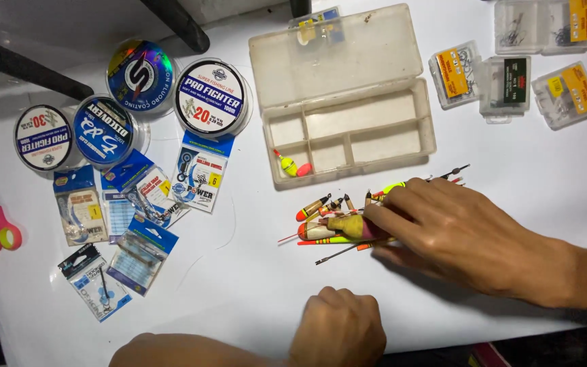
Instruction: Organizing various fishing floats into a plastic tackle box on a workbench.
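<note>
Right hand (443,231) fingers clamped on pile of floats (334,228) (below open box (348,95)). Left hand (338,329) fisted at table (239,285) near edge, holding nothing visible.

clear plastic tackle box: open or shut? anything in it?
Open. The clear plastic compartment box has its lid laid back flat on the white table. Nearly empty: only one small yellow-and-orange float lies in the front-left compartment.

I work at a white surface (253,292), evenly lit; dark bars (178,24) cross at eleven o'clock beyond its edge.
</note>
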